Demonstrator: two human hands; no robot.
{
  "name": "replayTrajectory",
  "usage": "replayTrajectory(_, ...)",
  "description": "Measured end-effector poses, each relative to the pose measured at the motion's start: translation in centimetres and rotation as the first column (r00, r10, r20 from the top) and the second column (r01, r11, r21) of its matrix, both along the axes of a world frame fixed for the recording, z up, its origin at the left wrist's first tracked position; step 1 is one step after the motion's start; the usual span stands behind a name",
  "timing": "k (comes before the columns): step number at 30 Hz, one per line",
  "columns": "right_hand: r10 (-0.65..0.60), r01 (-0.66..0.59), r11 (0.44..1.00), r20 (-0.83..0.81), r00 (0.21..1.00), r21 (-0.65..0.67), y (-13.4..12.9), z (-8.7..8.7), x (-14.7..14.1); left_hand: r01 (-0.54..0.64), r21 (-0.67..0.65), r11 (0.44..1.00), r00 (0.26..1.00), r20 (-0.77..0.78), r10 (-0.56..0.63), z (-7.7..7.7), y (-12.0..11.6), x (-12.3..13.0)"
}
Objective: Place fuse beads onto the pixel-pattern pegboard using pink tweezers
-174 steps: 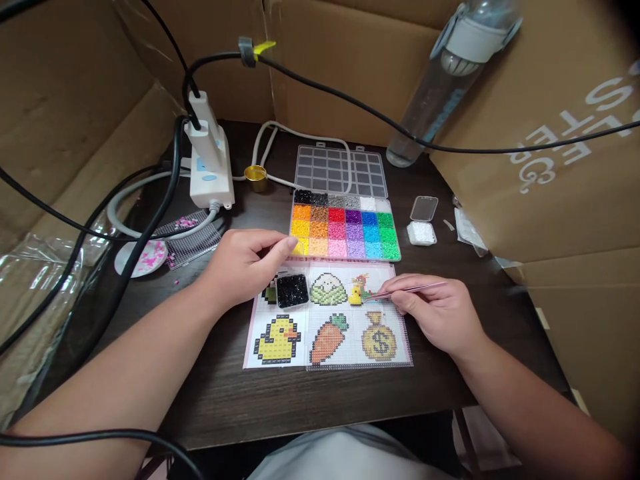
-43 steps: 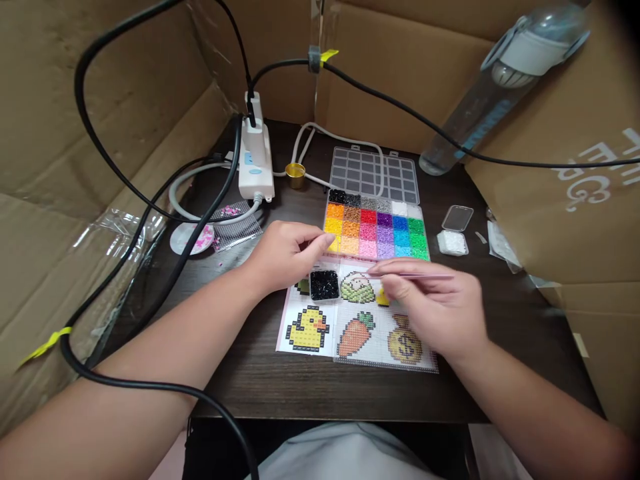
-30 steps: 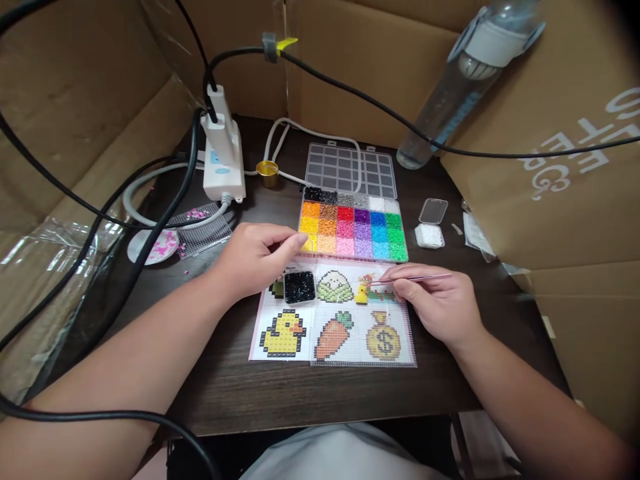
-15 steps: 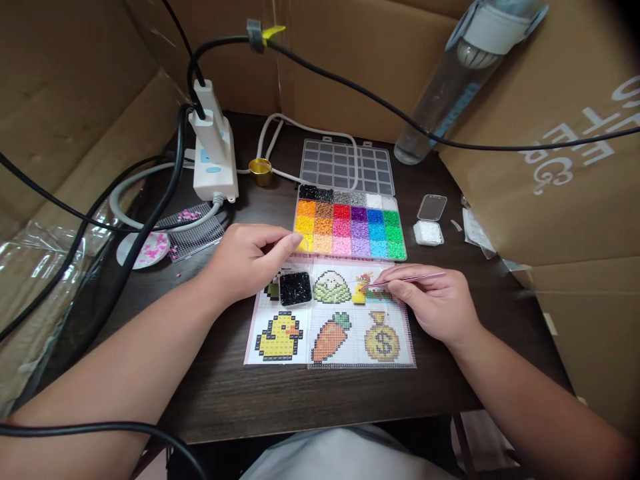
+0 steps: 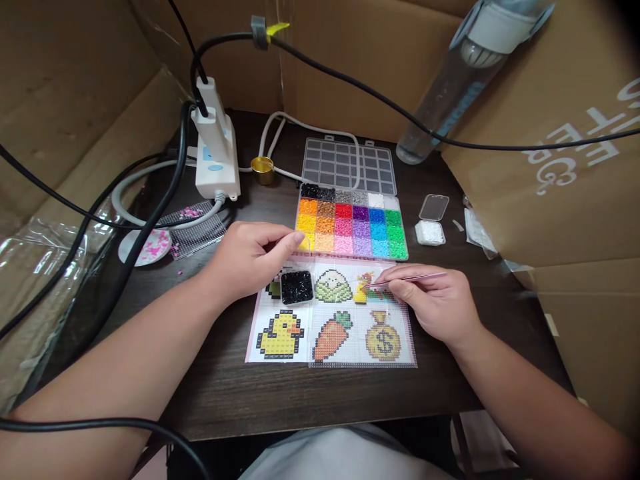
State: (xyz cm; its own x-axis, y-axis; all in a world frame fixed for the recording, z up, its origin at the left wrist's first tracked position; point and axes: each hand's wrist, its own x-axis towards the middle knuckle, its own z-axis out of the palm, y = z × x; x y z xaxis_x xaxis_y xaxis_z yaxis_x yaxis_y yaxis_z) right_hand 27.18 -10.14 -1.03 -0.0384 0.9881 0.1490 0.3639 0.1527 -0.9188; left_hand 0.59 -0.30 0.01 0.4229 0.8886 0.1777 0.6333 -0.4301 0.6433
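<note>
Several right fingers [image 5: 403,291] were closed around pink tweezers [image 5: 425,277], whose tips were at a small yellow bead figure [image 5: 359,297] over the pattern sheet [image 5: 359,348]; the left fingers [image 5: 290,247] nearly touched, any hold unclear. Most yellow looked placed, though whether edging remained was too small to tell. Plentiful black beads [image 5: 297,287] stood nearby, boxed.

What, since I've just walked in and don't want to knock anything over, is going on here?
A person's right hand holds slim pink metallic tweezers, their tips at or just above a small yellow bead piece over a white paper sheet of pixel pictures. The left hand is beside a small clear square box of black beads; whether it grips anything is hard to tell. Beyond the sheet, a clear plastic case of many-coloured beads lies open.
</note>
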Motion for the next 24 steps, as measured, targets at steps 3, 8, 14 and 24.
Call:
replayTrajectory(3, -0.006, 0.006, 1.0, 0.004, 1.0, 0.016, -0.1, -0.1, 0.0, -0.008, 0.002, 1.0, 1.0, -0.023, 0.008, 0.1, -0.1, 0.0)
replayTrajectory(8, 0.002, -0.002, 1.0, 0.0, 1.0, 0.028, -0.1, 0.0, -0.1, -0.008, 0.008, 1.0, 1.0, -0.022, 0.008, 0.3, -0.1, 0.1)
replayTrajectory(14, -0.03, 0.031, 0.999, -0.014, 0.999, 0.033, -0.1, -0.3, 0.3, -0.001, 0.009, 1.0, 1.0, 0.004, 0.001, 0.1, -0.1, 0.1)
replayTrajectory(24, -0.03, 0.038, 0.997, -0.128, 0.991, 0.061, 0.6, 2.5, -4.4, 0.041, 0.057, 0.998, 0.999, 0.031, -0.043, -0.6, 0.0, 0.1)
